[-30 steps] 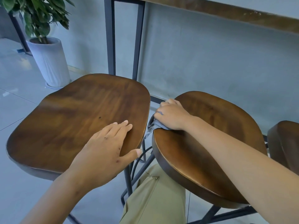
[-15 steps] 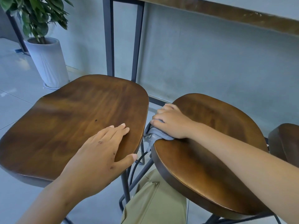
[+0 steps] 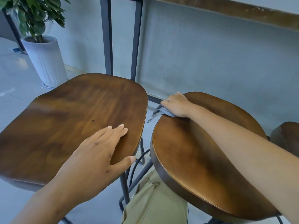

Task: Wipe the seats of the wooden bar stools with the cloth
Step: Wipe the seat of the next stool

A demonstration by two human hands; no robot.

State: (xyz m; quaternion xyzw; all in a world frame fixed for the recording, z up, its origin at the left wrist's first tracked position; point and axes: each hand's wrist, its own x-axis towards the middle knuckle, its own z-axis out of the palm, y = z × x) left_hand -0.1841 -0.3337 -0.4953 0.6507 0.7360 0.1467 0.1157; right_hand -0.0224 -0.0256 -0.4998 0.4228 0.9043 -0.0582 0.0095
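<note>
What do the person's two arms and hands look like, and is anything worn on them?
Both forearms are bare, with no sleeve in view. No watch, ring or glove shows on the left hand or the right hand. The back of the left hand bears a few small dark spots. Its fingers have short, pale nails. The right hand's nails cannot be made out.

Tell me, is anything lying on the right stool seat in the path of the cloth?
Nothing visible does. The right hand presses the grey cloth at the far left edge of the right stool seat; only the person's own forearm lies over it.
</note>
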